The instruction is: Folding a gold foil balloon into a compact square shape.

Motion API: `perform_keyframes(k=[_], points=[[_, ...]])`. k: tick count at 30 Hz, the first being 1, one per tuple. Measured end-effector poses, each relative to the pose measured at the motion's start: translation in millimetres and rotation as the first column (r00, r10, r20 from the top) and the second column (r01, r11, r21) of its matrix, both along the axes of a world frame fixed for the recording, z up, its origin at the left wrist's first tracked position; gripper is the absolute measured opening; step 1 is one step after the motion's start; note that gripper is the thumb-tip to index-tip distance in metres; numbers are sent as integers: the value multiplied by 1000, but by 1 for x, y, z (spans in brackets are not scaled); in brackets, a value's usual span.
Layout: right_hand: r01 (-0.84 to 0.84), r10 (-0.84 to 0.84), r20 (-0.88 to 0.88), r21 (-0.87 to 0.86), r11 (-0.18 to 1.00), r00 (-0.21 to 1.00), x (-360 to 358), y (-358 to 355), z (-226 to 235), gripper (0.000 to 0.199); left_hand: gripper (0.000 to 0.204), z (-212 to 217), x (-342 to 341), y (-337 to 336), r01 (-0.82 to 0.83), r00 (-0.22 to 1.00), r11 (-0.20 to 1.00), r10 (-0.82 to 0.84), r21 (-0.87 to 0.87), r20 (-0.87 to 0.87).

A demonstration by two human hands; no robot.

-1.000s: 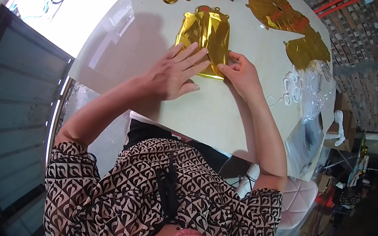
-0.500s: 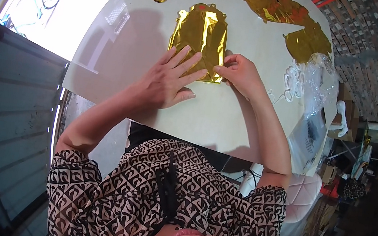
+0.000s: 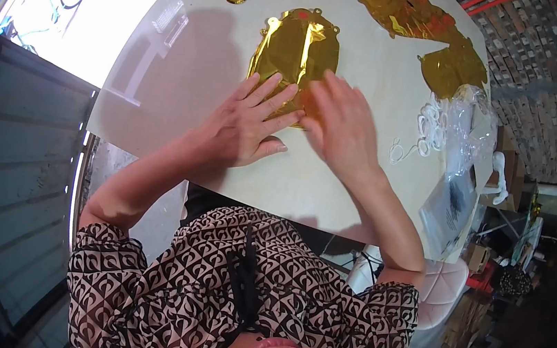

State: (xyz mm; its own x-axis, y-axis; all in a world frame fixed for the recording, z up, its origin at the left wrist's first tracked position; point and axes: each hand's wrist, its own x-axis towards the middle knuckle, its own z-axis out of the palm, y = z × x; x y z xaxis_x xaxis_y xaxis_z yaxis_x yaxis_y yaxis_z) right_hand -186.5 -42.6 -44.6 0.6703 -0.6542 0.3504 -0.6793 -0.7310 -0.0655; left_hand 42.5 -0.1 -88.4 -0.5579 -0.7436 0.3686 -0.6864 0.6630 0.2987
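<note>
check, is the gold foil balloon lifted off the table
No, the gold foil balloon lies flat on the white table under the left hand and right hand.

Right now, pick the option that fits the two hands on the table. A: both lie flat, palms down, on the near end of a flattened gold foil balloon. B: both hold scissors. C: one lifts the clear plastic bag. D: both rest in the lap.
A: the left hand and right hand lie spread, palms down, on the near end of the gold foil balloon; the clear plastic bag lies untouched to the right.
</note>
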Motion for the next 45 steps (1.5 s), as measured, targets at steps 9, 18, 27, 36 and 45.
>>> perform_keyframes(k=[9, 18, 27, 36, 45], points=[[-144, 193, -149, 290, 946, 970, -7, 3, -22, 67, 55, 1, 6, -3, 17, 999, 999, -16, 38, -33], [-139, 200, -197, 286, 948, 960, -6, 6, -20, 64, 64, -4, -2, -42, -4, 999, 1000, 4, 8, 46], [-129, 205, -136, 425, 896, 969, 0, -39, 9, 56, 71, -5, 0, -40, -81, 977, 996, 74, 28, 201], [-112, 156, -183, 229, 967, 971, -3, -89, -20, 55, 74, 4, -5, -36, -60, 983, 992, 40, 110, 180], [-251, 296, -111, 308, 918, 949, 45, -99, 9, 52, 73, 8, -2, -37, -59, 974, 991, 32, 118, 224]])
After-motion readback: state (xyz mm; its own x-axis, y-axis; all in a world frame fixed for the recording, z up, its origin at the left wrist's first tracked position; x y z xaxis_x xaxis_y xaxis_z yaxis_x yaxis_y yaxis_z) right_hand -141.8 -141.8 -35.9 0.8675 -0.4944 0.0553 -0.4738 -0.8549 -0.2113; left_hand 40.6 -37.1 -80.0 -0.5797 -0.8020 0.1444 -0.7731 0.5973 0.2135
